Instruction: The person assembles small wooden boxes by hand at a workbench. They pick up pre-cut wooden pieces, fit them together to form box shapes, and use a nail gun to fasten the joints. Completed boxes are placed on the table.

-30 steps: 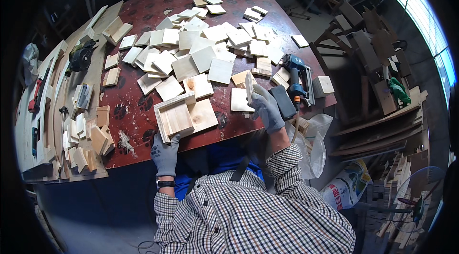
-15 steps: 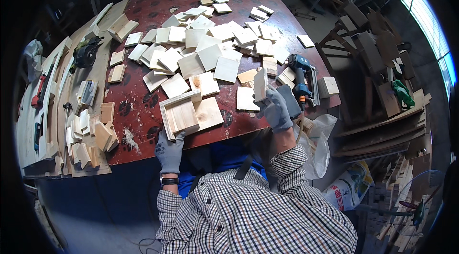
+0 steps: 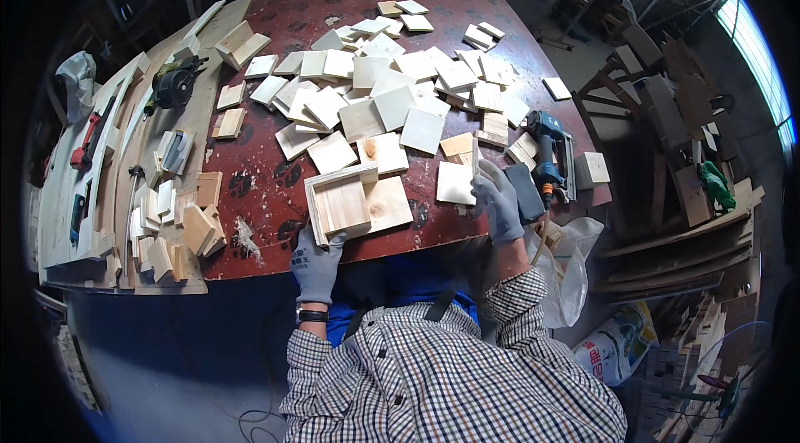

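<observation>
My left hand (image 3: 316, 265), in a grey glove, is closed on the near edge of a small open wooden box (image 3: 343, 205) at the table's front. Its thumb lies over the rim while the other fingers are hidden. A square board (image 3: 390, 203) with a knot lies against the box's right side. My gloved right hand (image 3: 502, 208) pinches a thin wooden panel (image 3: 476, 156), seen nearly edge-on above the table. Right beside that hand are a dark grey block (image 3: 524, 192) and a blue nail gun (image 3: 546, 151) with its hose attached.
A loose heap of square wooden panels (image 3: 362, 119) covers the middle of the red table (image 3: 267, 143). Wood offcuts (image 3: 200, 226), a circular saw (image 3: 177, 83) and a red tool (image 3: 86, 143) lie on boards at left. A wooden block (image 3: 592, 170) sits at the right edge, above a plastic bag (image 3: 575, 251).
The panel in my right hand has turned from showing its broad face to nearly edge-on. The whole view has shifted slightly. My left hand keeps its hold on the box.
</observation>
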A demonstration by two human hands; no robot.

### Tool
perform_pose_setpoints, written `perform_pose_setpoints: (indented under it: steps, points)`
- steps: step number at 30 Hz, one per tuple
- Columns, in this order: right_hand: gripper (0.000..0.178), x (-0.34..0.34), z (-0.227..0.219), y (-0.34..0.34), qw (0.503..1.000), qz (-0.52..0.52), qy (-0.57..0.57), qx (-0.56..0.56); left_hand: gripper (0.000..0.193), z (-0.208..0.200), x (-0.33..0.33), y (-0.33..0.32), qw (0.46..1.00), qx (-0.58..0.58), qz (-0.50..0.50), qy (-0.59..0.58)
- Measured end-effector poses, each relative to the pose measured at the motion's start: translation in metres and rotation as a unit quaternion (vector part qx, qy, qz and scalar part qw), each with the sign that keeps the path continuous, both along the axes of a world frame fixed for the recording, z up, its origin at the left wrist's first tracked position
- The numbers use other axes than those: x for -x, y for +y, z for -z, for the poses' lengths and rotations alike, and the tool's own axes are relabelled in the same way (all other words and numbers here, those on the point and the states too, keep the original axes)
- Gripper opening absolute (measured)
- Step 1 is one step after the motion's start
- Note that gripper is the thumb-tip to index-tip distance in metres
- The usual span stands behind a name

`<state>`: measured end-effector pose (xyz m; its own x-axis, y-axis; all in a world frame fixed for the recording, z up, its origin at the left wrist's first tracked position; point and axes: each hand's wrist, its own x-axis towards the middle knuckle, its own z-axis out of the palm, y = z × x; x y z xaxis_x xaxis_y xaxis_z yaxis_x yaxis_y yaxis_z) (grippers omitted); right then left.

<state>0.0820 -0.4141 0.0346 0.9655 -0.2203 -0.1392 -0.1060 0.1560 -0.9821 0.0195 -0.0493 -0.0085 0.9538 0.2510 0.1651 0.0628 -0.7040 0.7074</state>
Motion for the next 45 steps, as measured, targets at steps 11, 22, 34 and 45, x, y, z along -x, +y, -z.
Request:
perform_pose_setpoints:
  steps: [11, 22, 34, 45]
  points:
    - [0.074, -0.011, 0.063, 0.020, 0.729, 0.042, -0.135, 0.669, 0.051, 0.010, 0.003, 0.001, 0.996, -0.046, 0.005, 0.083]
    - [0.064, -0.017, 0.065, 0.014, 0.707, 0.026, -0.132, 0.694, 0.048, 0.005, 0.005, -0.004, 0.999, -0.019, 0.003, 0.046]
    - [0.063, -0.014, 0.058, 0.017, 0.708, 0.019, -0.131, 0.693, 0.043, 0.001, 0.005, -0.002, 0.998, -0.001, 0.012, 0.058]
    - [0.064, -0.015, 0.063, 0.014, 0.702, 0.018, -0.124, 0.701, 0.047, 0.004, 0.005, -0.003, 0.998, -0.011, 0.007, 0.057]
